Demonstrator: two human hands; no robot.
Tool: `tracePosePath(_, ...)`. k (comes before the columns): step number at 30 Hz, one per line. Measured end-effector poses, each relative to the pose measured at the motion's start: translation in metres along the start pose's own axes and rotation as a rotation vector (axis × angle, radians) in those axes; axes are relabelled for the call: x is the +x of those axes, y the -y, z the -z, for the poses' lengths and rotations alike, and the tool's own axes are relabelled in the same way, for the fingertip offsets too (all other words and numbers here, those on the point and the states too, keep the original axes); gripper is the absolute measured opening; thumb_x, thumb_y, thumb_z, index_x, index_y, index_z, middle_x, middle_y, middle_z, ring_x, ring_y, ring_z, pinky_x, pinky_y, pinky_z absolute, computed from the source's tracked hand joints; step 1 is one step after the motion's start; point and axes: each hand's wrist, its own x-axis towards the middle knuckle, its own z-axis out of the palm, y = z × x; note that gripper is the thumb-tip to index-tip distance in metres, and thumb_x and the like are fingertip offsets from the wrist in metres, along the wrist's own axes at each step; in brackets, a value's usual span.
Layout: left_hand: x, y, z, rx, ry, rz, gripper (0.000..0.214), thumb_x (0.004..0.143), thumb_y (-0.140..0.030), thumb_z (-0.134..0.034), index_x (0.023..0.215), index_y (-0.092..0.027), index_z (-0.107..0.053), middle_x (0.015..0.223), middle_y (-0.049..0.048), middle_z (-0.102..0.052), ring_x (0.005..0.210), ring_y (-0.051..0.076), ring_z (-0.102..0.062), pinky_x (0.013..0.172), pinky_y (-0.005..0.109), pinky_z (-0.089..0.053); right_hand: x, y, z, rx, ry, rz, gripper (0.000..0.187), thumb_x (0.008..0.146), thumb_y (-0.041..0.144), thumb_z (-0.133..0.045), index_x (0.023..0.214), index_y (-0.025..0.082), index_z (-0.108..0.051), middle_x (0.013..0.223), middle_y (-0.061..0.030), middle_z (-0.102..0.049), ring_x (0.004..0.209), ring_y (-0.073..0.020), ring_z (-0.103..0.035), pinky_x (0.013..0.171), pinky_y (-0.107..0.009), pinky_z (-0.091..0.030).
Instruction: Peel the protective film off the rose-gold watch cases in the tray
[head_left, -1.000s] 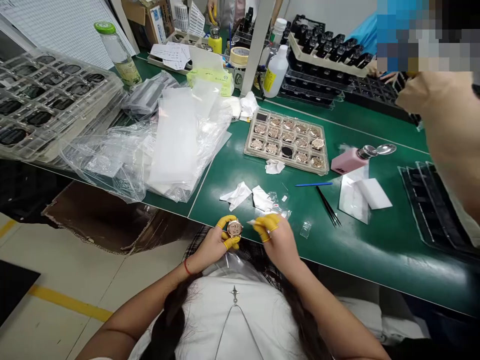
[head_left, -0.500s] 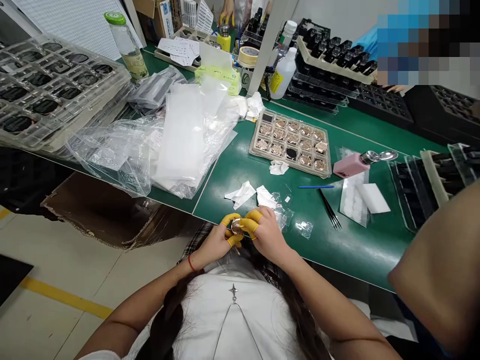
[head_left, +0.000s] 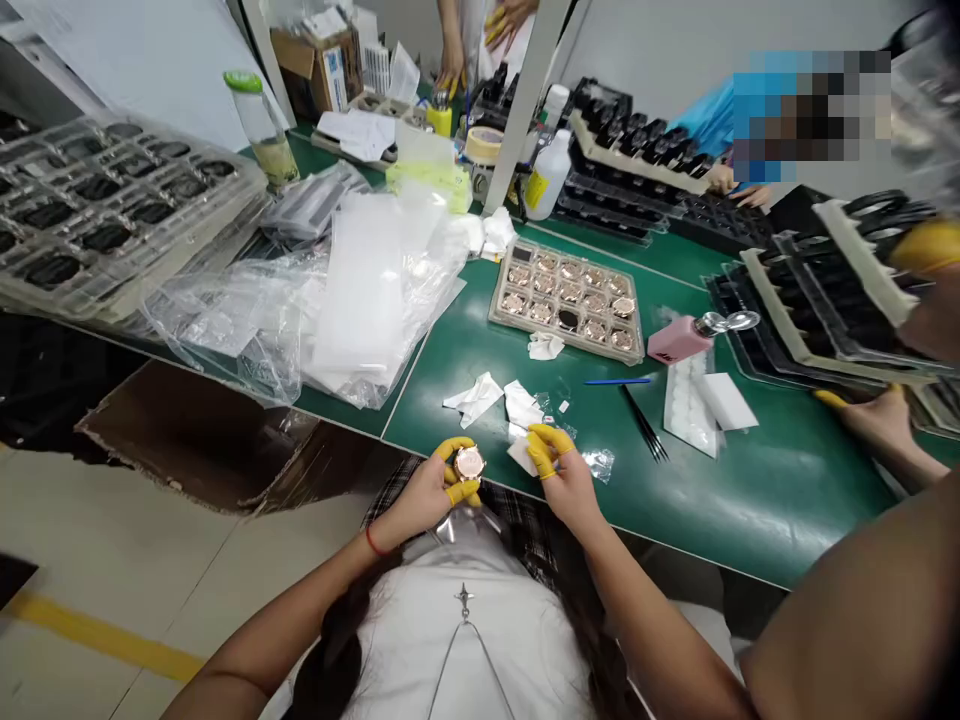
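Rose-gold watch case [head_left: 469,463] held at the near edge of the green worktop [head_left: 720,500].
The left hand [head_left: 431,490] has its grip clenched on the watch case, face up, with yellow-capped fingertips. Just beside it, the right hand [head_left: 566,485] has its grip pinched on a small white wipe [head_left: 520,456]. Beyond lie crumpled wipes [head_left: 476,395], black tweezers [head_left: 643,425] and a blue pen [head_left: 616,381]. Farther in sit a tray of matching cases [head_left: 501,322] and a pink bottle [head_left: 679,340]. At the right edge a co-worker's hand [head_left: 874,420] holds stacked black trays [head_left: 817,320].

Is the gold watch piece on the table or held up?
Held up: the left hand grips the watch piece at the table edge.
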Motion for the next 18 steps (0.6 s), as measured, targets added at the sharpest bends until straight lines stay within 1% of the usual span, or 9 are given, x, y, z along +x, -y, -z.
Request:
tracePosePath(2, -0.002, -0.009, -0.002, -0.1, 0.017, 0.015, 0.059, 0.072, -0.026, -0.072, 0.121, -0.019, -0.04, 0.081, 0.0002, -0.063, 0.069, 0.014, -0.065, 0.068, 0.027, -0.05, 0.005, -0.014, 0.005, -0.061, -0.101, -0.12, 0.028, 0.088, 0.029, -0.047, 0.111, 0.02, -0.061, 0.101, -0.0153, -0.058, 0.098, -0.0288, -0.05, 0.085, -0.047, -0.042)
tracePosePath(5, 0.004, -0.027, -0.008, -0.144, 0.045, 0.012, 0.062, 0.067, -0.025, -0.076, 0.12, -0.021, -0.044, 0.091, 0.0015, -0.062, 0.077, 0.015, -0.064, 0.075, 0.029, -0.05, 0.009, -0.012, 0.009, -0.04, -0.173, -0.133, 0.03, 0.084, 0.033, -0.053, 0.108, 0.019, -0.063, 0.106, -0.0163, -0.056, 0.105, -0.0321, -0.046, 0.091, -0.053, -0.038)
tracePosePath(6, 0.009, -0.033, -0.011, -0.134, 0.069, 0.005, 0.062, 0.067, -0.025, -0.076, 0.121, -0.021, -0.045, 0.092, 0.0022, -0.062, 0.078, 0.015, -0.064, 0.076, 0.029, -0.049, 0.011, -0.005, 0.008, 0.044, -0.138, -0.12, 0.033, 0.084, 0.033, -0.052, 0.113, 0.02, -0.06, 0.106, -0.0142, -0.056, 0.104, -0.0295, -0.048, 0.09, -0.051, -0.04)
tracePosePath(8, 0.021, -0.043, -0.014, -0.11, 0.121, -0.035, 0.064, 0.068, -0.027, -0.076, 0.124, -0.022, -0.045, 0.097, 0.0039, -0.064, 0.081, 0.016, -0.064, 0.077, 0.03, -0.049, 0.019, 0.01, 0.005, 0.289, 0.026, -0.09, 0.04, 0.086, 0.033, -0.049, 0.125, 0.022, -0.05, 0.098, -0.0083, -0.059, 0.093, -0.022, -0.055, 0.085, -0.043, -0.046)
tracePosePath(10, 0.034, -0.05, -0.014, -0.08, 0.127, -0.085, 0.072, 0.071, -0.029, -0.074, 0.132, -0.022, -0.037, 0.095, 0.0054, -0.066, 0.081, 0.017, -0.065, 0.078, 0.031, -0.049, 0.04, 0.022, 0.006, 0.496, 0.165, -0.087, 0.047, 0.086, 0.033, -0.049, 0.131, 0.022, -0.043, 0.086, -0.0027, -0.06, 0.078, -0.0163, -0.057, 0.075, -0.035, -0.05)
tracePosePath(12, 0.046, -0.055, -0.008, -0.046, 0.068, -0.121, 0.084, 0.073, -0.032, -0.073, 0.14, -0.019, -0.024, 0.086, 0.0053, -0.069, 0.078, 0.018, -0.065, 0.077, 0.032, -0.048, 0.081, 0.023, 0.015, 0.536, 0.136, -0.123, 0.045, 0.085, 0.034, -0.051, 0.127, 0.019, -0.046, 0.082, -0.0012, -0.06, 0.073, -0.0142, -0.057, 0.07, -0.03, -0.05)
tracePosePath(14, 0.055, -0.057, 0.002, -0.042, -0.001, -0.127, 0.09, 0.072, -0.036, -0.073, 0.141, -0.014, -0.019, 0.076, 0.0038, -0.069, 0.074, 0.017, -0.065, 0.076, 0.031, -0.047, 0.138, 0.015, 0.031, 0.424, 0.006, -0.168, 0.036, 0.088, 0.036, -0.048, 0.119, 0.018, -0.052, 0.088, -0.0032, -0.062, 0.078, -0.0144, -0.058, 0.072, -0.029, -0.049)
tracePosePath(15, 0.059, -0.056, 0.008, -0.053, -0.025, -0.124, 0.089, 0.071, -0.037, -0.074, 0.139, -0.013, -0.023, 0.074, 0.0035, -0.069, 0.073, 0.017, -0.064, 0.075, 0.03, -0.046, 0.169, 0.009, 0.041, 0.311, -0.039, -0.198, 0.034, 0.09, 0.037, -0.046, 0.116, 0.018, -0.054, 0.093, -0.0041, -0.062, 0.082, -0.0149, -0.059, 0.074, -0.029, -0.049)
tracePosePath(18, 0.067, -0.051, 0.021, -0.116, -0.062, -0.126, 0.073, 0.069, -0.04, -0.076, 0.128, -0.016, -0.04, 0.072, 0.0033, -0.069, 0.071, 0.017, -0.063, 0.069, 0.027, -0.045, 0.258, -0.007, 0.061, 0.196, -0.102, -0.227, 0.033, 0.09, 0.037, -0.049, 0.115, 0.016, -0.054, 0.106, -0.0069, -0.06, 0.091, -0.0175, -0.059, 0.079, -0.035, -0.05)
